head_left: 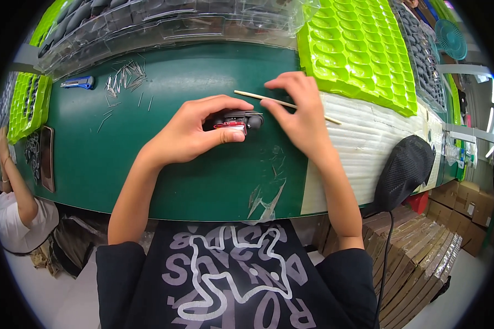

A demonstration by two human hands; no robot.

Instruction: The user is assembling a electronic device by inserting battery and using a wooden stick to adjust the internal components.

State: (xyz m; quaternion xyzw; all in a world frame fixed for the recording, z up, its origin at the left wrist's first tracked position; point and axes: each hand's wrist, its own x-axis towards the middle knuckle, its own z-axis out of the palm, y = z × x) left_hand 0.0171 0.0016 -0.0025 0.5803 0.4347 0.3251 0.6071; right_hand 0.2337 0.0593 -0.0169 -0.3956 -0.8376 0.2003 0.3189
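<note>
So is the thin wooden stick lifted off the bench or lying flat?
Cannot tell for sure: the wooden stick runs level under the right hand, whose fingers rest over it.

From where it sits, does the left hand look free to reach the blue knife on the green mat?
Probably not right away. The left hand is gripping a small black part, so it would have to let go first. The mat between it and the blue knife holds only scattered metal pins.
</note>
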